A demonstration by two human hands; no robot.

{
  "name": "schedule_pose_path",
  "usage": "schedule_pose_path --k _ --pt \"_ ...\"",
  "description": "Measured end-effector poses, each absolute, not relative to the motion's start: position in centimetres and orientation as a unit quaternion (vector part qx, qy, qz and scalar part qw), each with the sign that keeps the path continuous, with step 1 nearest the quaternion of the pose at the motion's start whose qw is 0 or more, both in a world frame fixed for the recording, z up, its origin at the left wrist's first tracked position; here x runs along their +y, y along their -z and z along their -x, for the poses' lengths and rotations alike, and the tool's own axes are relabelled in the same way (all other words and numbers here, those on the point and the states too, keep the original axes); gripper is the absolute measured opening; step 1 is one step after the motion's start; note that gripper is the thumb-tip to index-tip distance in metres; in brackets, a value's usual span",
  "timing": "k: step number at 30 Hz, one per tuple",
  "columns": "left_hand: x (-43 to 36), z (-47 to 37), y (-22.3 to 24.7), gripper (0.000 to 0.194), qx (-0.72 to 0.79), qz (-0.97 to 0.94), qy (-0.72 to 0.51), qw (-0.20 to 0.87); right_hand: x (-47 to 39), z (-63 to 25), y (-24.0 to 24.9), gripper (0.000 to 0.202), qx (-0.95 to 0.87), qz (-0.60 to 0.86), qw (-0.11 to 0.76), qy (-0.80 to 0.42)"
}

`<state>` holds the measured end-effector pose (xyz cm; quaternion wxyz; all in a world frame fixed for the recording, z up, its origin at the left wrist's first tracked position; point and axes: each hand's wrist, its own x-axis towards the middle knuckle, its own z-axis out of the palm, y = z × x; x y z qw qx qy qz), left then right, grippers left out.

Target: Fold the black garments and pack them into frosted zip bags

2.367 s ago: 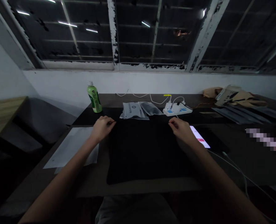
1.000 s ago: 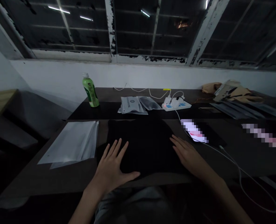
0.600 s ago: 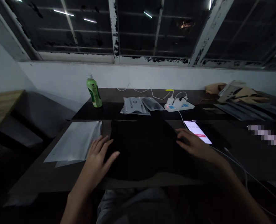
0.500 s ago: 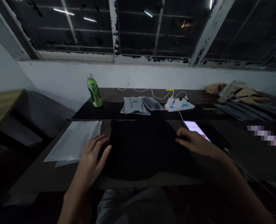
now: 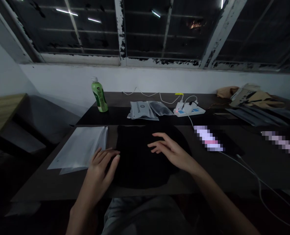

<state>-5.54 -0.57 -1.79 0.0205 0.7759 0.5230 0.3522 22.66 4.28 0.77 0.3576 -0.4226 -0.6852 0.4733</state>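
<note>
A piece of black cloth [image 5: 145, 169] lies on the dark table in front of me, its outline hard to read in the dim light. My left hand [image 5: 103, 164] is at the cloth's left edge, fingers stretched out and thumb apart; whether the fingertips press on it I cannot tell. Over the upper right part of the cloth is my right hand [image 5: 170, 150], fingers spread and nothing in them. Left of the cloth, a stack of frosted zip bags [image 5: 78, 147] lies partly behind my left hand.
A green drink bottle [image 5: 99, 96] stands at the back left. Filled frosted bags [image 5: 141, 110] lie beside a white power strip [image 5: 190, 111] with cables. To the right are a lit, pixelated phone [image 5: 208, 138], more plastic bags [image 5: 250, 117] and brown packaging [image 5: 260, 98].
My right hand has moved left from the cloth's right edge to over its middle, and the cloth's right side now reaches less far right. My left hand has barely shifted.
</note>
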Motion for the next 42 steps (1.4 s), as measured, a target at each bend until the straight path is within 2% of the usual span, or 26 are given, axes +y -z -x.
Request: schedule_pose_path --k 3,6,10,13,16,20,25,27,29,31,33,36,39,42 --pt "-0.9 4.5 1.6 0.021 0.513 -0.784 -0.350 0.022 2.7 -23.7 -0.1 0.027 -0.665 0.536 0.381 -0.352" --pt "-1.2 3.7 1.5 0.019 0.504 -0.793 -0.342 0.032 0.6 -24.0 0.8 0.031 -0.640 0.645 0.340 -0.242" --pt "-1.5 3.5 1.4 0.018 0.500 -0.791 -0.350 0.023 -1.2 -22.5 2.1 0.040 -0.631 0.695 0.262 -0.225" --pt "-1.5 3.9 1.2 0.017 0.507 -0.785 -0.357 0.007 -0.8 -21.6 2.2 0.029 -0.628 0.697 0.253 -0.234" --pt "-1.3 4.4 1.1 0.017 0.517 -0.779 -0.354 -0.005 0.6 -22.2 1.3 0.015 -0.631 0.668 0.306 -0.247" --pt "-0.9 5.1 1.4 0.018 0.526 -0.774 -0.352 -0.019 2.8 -24.3 -1.4 0.015 -0.605 0.656 0.408 -0.194" --pt "-0.7 5.6 1.8 0.017 0.531 -0.775 -0.342 -0.025 3.0 -22.7 -4.1 0.013 -0.641 0.628 0.436 -0.069" --pt "-0.6 5.7 1.8 0.017 0.527 -0.777 -0.343 -0.030 2.0 -20.6 -3.9 0.015 -0.719 0.567 0.395 -0.076" --pt "-0.6 6.0 1.6 0.017 0.524 -0.780 -0.340 -0.038 0.8 -18.8 -3.2 0.017 -0.796 0.491 0.325 -0.141" --pt "-0.5 6.7 1.4 0.017 0.534 -0.775 -0.333 -0.053 -0.4 -18.3 -2.4 0.017 -0.813 0.445 0.297 -0.230" --pt "-0.5 7.7 1.2 0.020 0.571 -0.753 -0.318 -0.079 -1.0 -19.1 -1.7 0.015 -0.767 0.474 0.344 -0.262" --pt "-0.4 9.4 1.1 0.029 0.661 -0.697 -0.252 -0.115 -1.0 -21.6 -0.9 0.021 -0.665 0.598 0.402 -0.194" --pt "-0.1 10.4 1.2 0.038 0.732 -0.652 -0.165 -0.110 -0.6 -22.7 -0.1 0.034 -0.631 0.670 0.346 -0.184" --pt "0.0 10.2 1.3 0.038 0.766 -0.625 -0.125 -0.086 -0.4 -21.8 1.0 0.045 -0.642 0.684 0.291 -0.189"
